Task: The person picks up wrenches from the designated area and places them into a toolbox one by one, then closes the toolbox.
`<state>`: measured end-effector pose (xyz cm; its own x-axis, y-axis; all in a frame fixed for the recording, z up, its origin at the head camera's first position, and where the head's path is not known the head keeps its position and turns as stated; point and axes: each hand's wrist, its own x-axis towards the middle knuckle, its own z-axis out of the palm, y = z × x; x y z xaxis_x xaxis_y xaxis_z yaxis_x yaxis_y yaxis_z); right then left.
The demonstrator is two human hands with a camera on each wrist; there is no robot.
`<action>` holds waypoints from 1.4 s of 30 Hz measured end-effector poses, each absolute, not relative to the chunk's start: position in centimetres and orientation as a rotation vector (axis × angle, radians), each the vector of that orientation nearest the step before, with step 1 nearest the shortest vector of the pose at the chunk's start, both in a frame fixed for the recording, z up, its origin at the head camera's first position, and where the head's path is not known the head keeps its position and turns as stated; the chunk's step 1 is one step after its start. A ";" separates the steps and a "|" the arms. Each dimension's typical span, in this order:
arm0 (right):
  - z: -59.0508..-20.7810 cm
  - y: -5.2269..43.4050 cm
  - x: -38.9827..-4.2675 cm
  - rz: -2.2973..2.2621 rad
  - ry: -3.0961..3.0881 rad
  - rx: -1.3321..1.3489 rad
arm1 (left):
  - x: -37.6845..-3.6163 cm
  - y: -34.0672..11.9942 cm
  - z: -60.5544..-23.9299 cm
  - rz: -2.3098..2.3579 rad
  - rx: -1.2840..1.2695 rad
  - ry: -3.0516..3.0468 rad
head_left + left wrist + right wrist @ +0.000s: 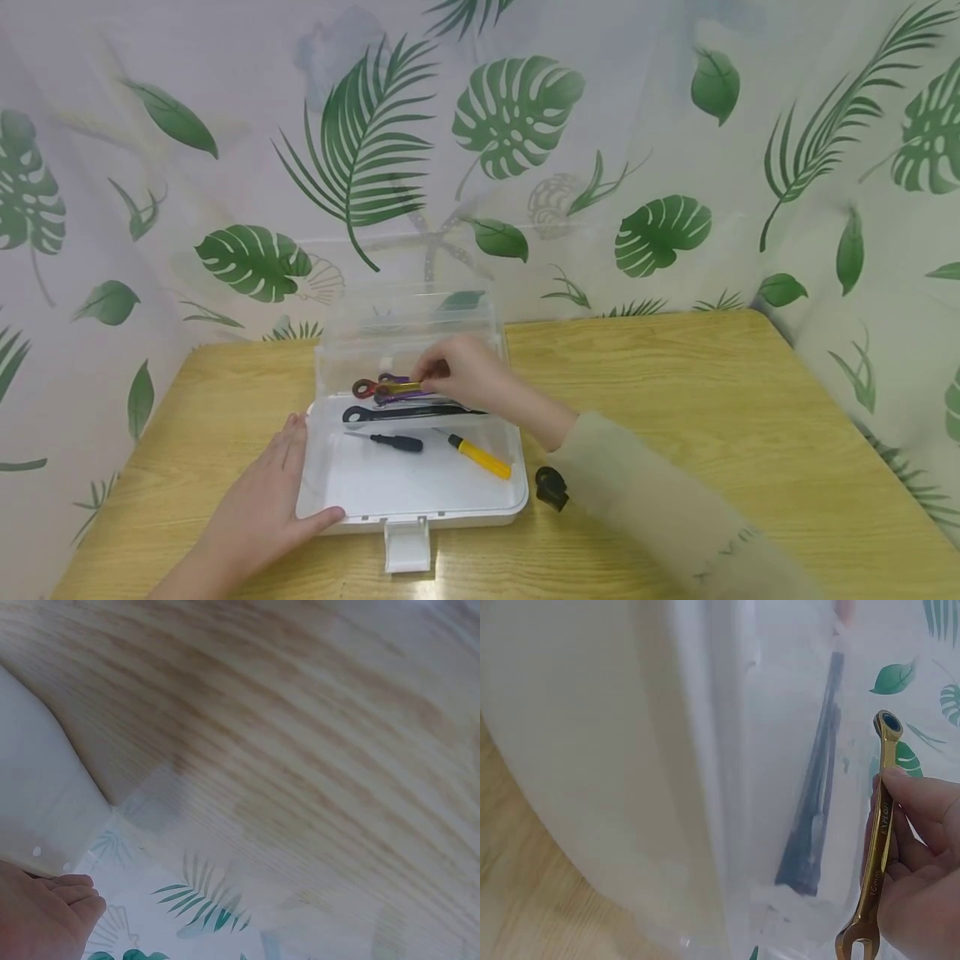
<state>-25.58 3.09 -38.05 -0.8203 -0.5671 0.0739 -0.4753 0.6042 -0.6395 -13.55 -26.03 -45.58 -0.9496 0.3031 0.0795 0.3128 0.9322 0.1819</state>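
Right wrist view: the right hand (pixel 922 877) is pinching a shiny gold wrench (pixel 879 847), with the thumb pressing near its ring end and the fingers curling behind the shank. The wrench is probably feeling stiff, dense for its size and a little slippery, being polished metal; it is unlikely to be breaking if dropped. The plain middle of the shank is offering the steadiest hold, leaving both ends free. One end is forming a closed ring with a dark insert, the other a two-pronged fork; lettering is running along the flat.

In the head view, the wrench is hovering just at the other wrenches (pixel 365 388), red and purple among them, at the back of a white box (pixel 352 492). The left hand (pixel 262 479) is bracing the box's left side with straight fingers, its thumb resting at the front edge.

Nearby, a long black wrench (pixel 405 413) is lying behind a black screwdriver (pixel 401 443) and a yellow-handled tool (pixel 483 460). A clear lid (pixel 412 321) is standing raised behind. A small black object (pixel 552 488) is sitting right of the box on the wooden table (pixel 652 375).
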 end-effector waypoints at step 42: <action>-39.6 2.6 -25.1 -1.133 2.679 -0.831 | -13.5 -26.1 -45.7 -0.324 -0.482 -3.034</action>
<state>-25.09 2.63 -39.60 -0.8427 -0.5287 0.1016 -0.4412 0.5701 -0.6930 -13.50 -26.06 -45.73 -0.9499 0.3009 0.0841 0.3119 0.9293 0.1976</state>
